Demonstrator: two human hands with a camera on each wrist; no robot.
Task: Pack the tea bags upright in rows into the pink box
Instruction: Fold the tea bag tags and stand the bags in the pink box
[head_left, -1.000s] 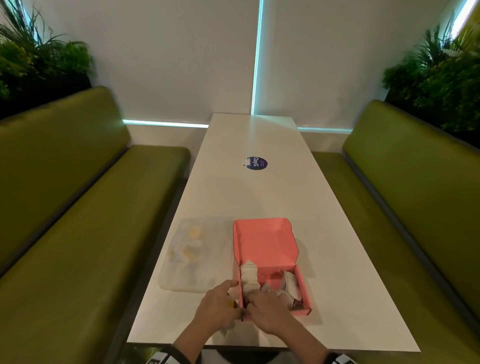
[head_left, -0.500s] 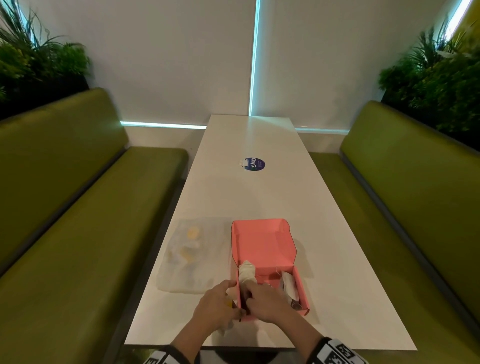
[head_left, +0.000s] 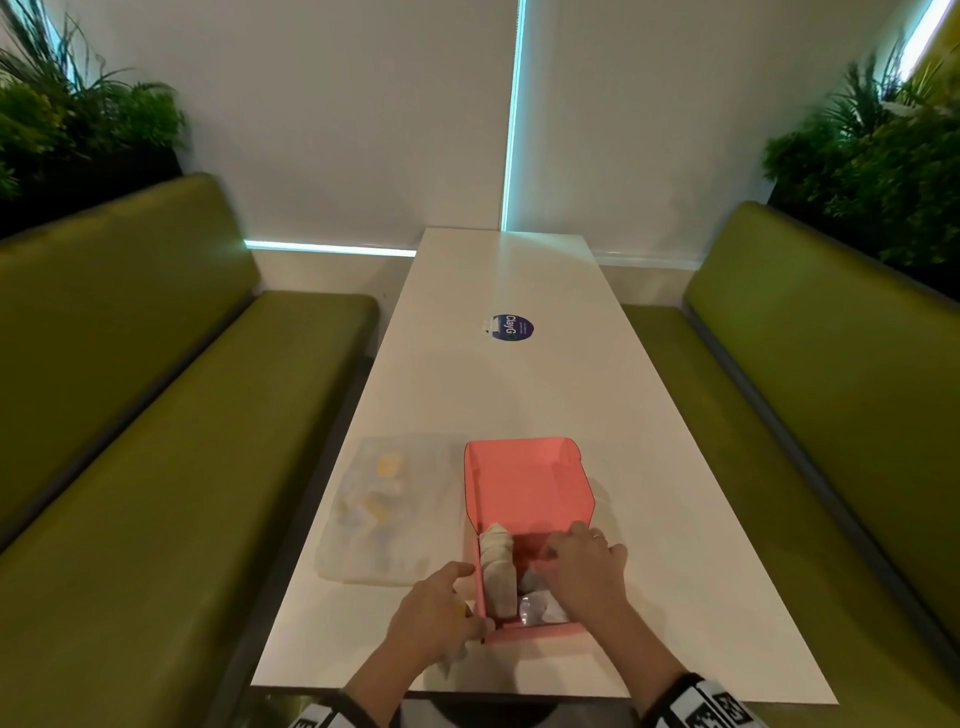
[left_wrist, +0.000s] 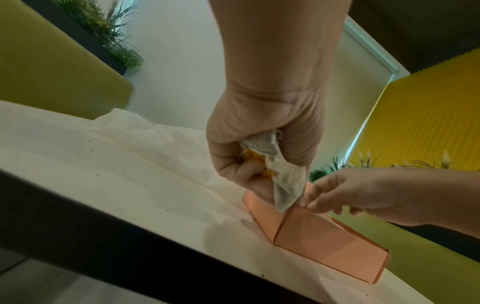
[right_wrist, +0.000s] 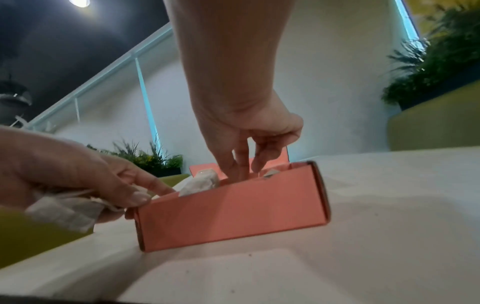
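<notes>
The pink box (head_left: 527, 486) lies open near the table's front edge, its lid folded back. A row of tea bags (head_left: 497, 569) stands upright along its left wall, and looser ones (head_left: 540, 608) lie at the near right. My left hand (head_left: 441, 613) is at the box's near left corner and grips a bunch of tea bags (left_wrist: 281, 179) with a yellow tag. My right hand (head_left: 579, 564) reaches down into the box (right_wrist: 233, 211) with its fingers (right_wrist: 240, 162) extended, their tips hidden behind the front wall.
A clear plastic bag (head_left: 384, 512) holding more tea bags lies left of the box. A round blue sticker (head_left: 511, 328) sits mid-table. Green benches (head_left: 130, 441) flank the white table (head_left: 649, 597).
My right hand has moved from the box's near left corner, beside the left hand, to the right and deeper into the box. The left hand stays at the corner with its tea bags.
</notes>
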